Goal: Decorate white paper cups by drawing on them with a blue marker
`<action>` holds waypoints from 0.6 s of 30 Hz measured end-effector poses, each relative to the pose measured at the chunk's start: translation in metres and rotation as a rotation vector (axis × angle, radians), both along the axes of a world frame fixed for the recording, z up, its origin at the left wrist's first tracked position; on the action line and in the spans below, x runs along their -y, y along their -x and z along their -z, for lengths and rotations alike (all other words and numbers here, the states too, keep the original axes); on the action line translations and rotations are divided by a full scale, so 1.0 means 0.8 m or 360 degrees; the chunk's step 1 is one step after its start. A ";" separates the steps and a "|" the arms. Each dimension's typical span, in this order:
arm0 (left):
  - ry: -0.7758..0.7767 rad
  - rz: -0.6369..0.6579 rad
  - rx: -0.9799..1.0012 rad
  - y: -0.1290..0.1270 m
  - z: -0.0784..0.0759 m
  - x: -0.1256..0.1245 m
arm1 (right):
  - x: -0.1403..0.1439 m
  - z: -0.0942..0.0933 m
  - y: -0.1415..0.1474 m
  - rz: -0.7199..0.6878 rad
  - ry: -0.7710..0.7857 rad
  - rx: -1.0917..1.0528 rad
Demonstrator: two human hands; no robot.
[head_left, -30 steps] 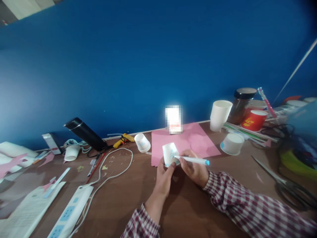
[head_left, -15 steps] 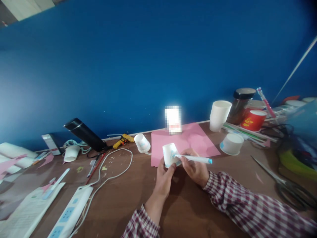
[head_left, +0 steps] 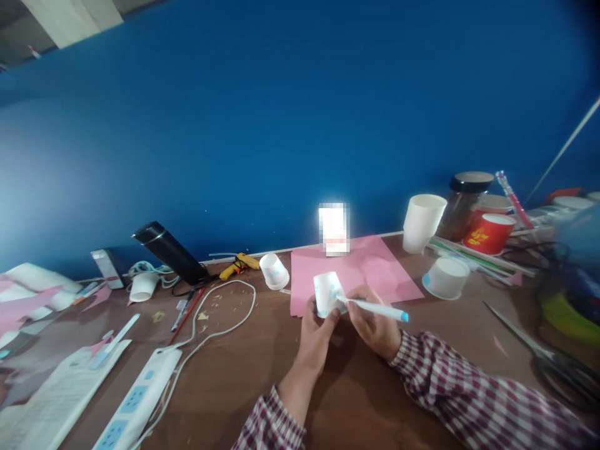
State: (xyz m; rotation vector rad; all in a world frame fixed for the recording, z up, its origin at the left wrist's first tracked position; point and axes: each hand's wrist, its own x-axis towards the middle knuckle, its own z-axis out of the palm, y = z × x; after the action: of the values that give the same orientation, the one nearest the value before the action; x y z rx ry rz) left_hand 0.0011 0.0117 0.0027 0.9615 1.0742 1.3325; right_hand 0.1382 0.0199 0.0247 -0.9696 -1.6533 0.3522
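Note:
My left hand [head_left: 319,331] is wrapped round a white paper cup [head_left: 327,292] with light-blue marks on its side, held tilted above the table's near side. In my right hand [head_left: 377,328] is a white marker pen [head_left: 382,309] with a light-blue end, its tip at the cup's right side. Whether the tip touches the cup I cannot tell. Behind both hands lie pink paper sheets [head_left: 375,269]. A bright pixelated object [head_left: 334,228] stands on their far edge. Two more paper cups flank them, one at the left [head_left: 274,271] and one upside down at the right [head_left: 445,278].
Large scissors [head_left: 539,350] lie at the right. A stack of white cups [head_left: 423,222], a dark-lidded jar [head_left: 469,187] and a red cup [head_left: 490,233] stand along the blue wall. To the left are a power strip [head_left: 140,394], a looping cable, a glue gun [head_left: 239,265] and a black flask [head_left: 169,250].
The view has shifted slightly, moving most things a little to the right. The marker's tip sits slightly lower on the cup. Both hands keep their holds.

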 end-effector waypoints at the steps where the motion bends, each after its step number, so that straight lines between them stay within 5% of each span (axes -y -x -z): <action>1: -0.0028 0.0020 -0.0034 0.000 -0.001 0.000 | 0.000 0.000 0.000 -0.0001 -0.0002 0.0007; 18: -0.0161 0.0124 -0.0071 0.000 -0.015 0.002 | 0.001 -0.007 -0.002 -0.0009 -0.0136 0.0050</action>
State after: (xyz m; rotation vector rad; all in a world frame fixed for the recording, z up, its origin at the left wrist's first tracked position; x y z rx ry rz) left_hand 0.0013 0.0105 0.0144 1.1017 1.0007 1.3166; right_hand 0.1398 0.0190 0.0300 -0.9108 -1.6860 0.2694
